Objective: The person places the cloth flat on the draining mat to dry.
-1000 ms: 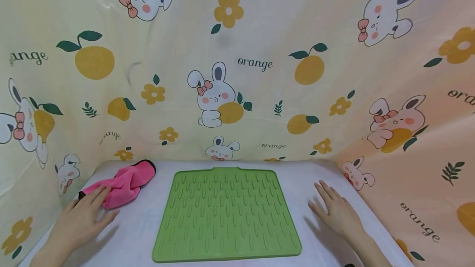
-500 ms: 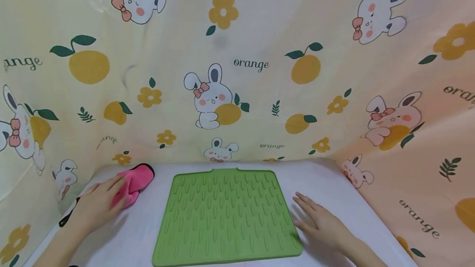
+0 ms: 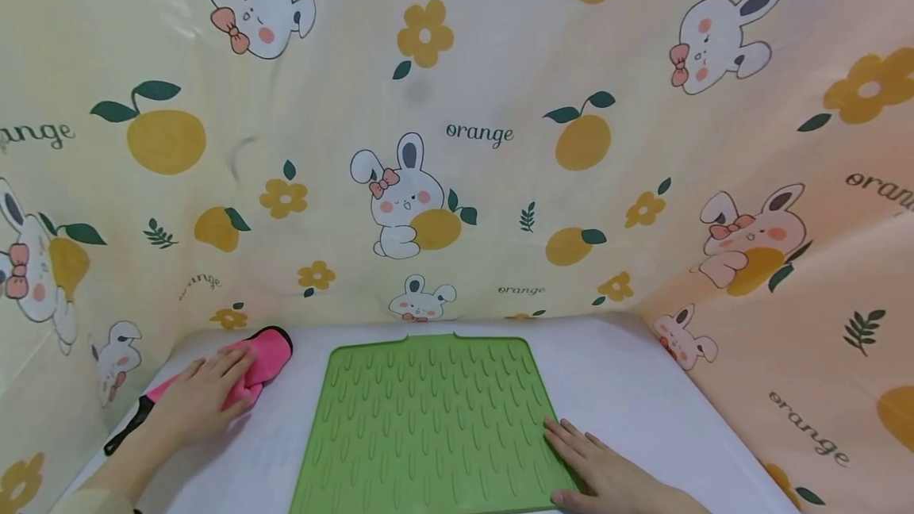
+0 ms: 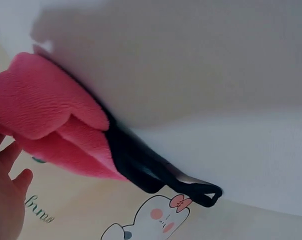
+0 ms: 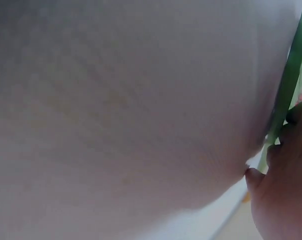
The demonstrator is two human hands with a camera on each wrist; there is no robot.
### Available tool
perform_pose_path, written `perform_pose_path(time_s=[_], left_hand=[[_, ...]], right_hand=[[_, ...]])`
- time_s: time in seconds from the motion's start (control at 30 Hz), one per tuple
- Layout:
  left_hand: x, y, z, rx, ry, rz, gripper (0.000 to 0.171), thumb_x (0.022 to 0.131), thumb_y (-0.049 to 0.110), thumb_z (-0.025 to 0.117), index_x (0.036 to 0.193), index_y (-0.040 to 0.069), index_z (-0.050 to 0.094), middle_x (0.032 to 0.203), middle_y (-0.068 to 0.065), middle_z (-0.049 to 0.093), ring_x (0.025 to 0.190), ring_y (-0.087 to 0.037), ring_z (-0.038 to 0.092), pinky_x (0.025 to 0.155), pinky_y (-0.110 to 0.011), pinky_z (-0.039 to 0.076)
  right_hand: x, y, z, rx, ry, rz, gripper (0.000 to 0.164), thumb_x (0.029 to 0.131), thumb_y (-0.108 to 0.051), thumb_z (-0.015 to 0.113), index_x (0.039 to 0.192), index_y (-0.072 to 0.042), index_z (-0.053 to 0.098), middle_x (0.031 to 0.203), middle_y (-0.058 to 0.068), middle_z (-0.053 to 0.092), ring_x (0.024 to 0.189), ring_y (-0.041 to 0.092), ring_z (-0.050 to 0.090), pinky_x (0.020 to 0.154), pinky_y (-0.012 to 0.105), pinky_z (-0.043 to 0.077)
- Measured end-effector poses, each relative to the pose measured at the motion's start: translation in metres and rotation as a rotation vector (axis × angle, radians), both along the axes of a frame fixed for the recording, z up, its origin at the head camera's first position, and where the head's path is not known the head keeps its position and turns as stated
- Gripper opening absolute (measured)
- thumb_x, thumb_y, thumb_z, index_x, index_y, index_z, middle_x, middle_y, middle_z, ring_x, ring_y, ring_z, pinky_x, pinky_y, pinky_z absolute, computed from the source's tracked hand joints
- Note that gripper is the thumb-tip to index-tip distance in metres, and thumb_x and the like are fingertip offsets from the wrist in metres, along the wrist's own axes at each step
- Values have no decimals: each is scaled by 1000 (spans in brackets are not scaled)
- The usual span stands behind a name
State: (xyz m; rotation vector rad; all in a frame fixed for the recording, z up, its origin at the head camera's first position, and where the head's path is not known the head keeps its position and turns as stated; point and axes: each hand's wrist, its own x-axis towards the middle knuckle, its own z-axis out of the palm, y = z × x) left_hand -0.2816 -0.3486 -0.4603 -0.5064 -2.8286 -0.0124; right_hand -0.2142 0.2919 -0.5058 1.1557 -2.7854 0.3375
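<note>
A pink plush cloth (image 3: 271,351) with black trim and a black loop end lies at the back left of the white table. My left hand (image 3: 200,399) rests on it with fingers extended. In the left wrist view, the fingers of the left hand (image 4: 8,195) touch the folded pink cloth (image 4: 46,100), whose black loop points away. A green mat (image 3: 421,427) with raised oblong ridges lies flat at the centre. Over its right edge, near the front corner, my right hand (image 3: 600,470) rests with fairly straight fingers. The right wrist view shows this hand (image 5: 286,190) beside the green edge (image 5: 291,70).
A cream sheet (image 3: 343,117) printed with rabbits, oranges and flowers rises behind and on both sides of the white table (image 3: 614,371).
My left hand has moved forward and right onto the cloth, which has shifted and straightened out. My right hand has moved left and down from beside the mat onto its edge.
</note>
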Motion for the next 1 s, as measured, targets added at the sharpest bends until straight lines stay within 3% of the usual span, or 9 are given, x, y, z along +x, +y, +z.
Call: perform_pose_path(time_s=[0.33,0.63,1.0], left_hand=[[-13,-8,-14,-11,-47,-11,75,88,40,80,147,1,54,147,-26,53,137,-50,45,107,-72,36],[-26,-9,-14,28,-95,-23,77,88,46,79,146,2,56,145,-26,55,134,-51,48,100,-75,40],[-38,-7,-21,85,-198,69,77,90,51,75,147,4,54,149,-29,48,132,-63,38,87,-84,41]], right_hand=[[-1,0,3,14,-81,-4,76,103,-48,60,157,1,39,164,18,37,146,41,38,104,62,45],[-2,2,1,13,-112,-8,75,103,-47,60,158,0,38,165,17,36,145,41,41,105,62,45],[-4,0,7,17,-187,-9,78,105,-52,55,160,0,35,167,16,31,149,39,35,108,64,41]])
